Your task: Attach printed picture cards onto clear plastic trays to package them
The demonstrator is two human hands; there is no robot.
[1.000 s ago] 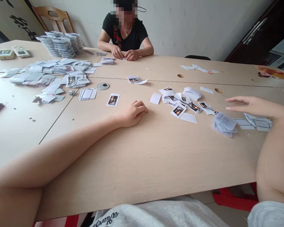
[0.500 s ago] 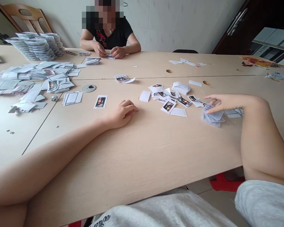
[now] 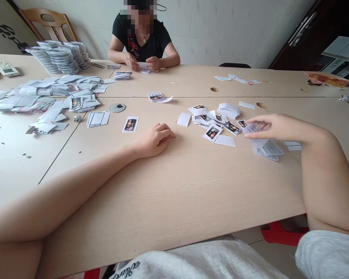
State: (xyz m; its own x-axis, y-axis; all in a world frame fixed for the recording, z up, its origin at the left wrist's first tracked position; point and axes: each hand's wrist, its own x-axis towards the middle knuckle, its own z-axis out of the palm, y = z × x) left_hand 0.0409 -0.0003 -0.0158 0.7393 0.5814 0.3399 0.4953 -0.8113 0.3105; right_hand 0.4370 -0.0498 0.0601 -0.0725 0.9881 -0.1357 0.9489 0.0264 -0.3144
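Left hand (image 3: 155, 140) of the seated person: released, palm down on the pale wood-grain table (image 3: 174, 201), fingers loosely curled, holding nothing. Nearest item: a single white rectangular card with a dark printed picture (image 3: 130, 124), well apart from the fingers.

Right hand (image 3: 275, 128): grasping, fingers closed on a thin fanned sheaf of white paper cards (image 3: 263, 147). Just beside the fingertips lies a loose scatter of white printed cards (image 3: 212, 133).

Far side of table: a co-worker in a black top (image 3: 141, 42) holds a white paper slip (image 3: 144, 69) with both hands. Far left: tall stacks of pale grey flat packets (image 3: 58, 57), beyond a round metal disc (image 3: 116, 108).
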